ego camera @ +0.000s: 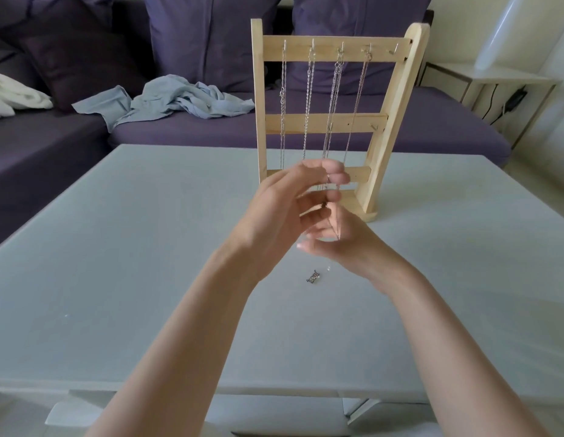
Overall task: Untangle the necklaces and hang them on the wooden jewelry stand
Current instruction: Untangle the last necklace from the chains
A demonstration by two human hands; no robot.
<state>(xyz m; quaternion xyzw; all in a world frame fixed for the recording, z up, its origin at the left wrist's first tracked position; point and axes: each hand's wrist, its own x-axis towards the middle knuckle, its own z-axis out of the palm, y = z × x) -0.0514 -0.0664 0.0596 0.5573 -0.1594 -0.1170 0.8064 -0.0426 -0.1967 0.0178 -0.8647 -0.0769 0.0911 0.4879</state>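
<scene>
A wooden jewelry stand (324,123) stands upright at the table's far side. Several silver necklaces (309,99) hang from the hooks on its top bar. In front of the stand's lower bars my left hand (283,216) is raised, its fingertips pinching the lower ends of the chains. Just below it my right hand (340,241) pinches a thin chain strand between thumb and finger. On the table below my hands lies a small dark pendant (313,276). The chains' lowest parts are hidden behind my fingers.
The pale grey table (116,263) spreads wide around the stand. Behind it is a purple sofa (186,127) with a crumpled light blue cloth (167,99) and a white cloth (12,96). At the far right stands a white side table (501,80).
</scene>
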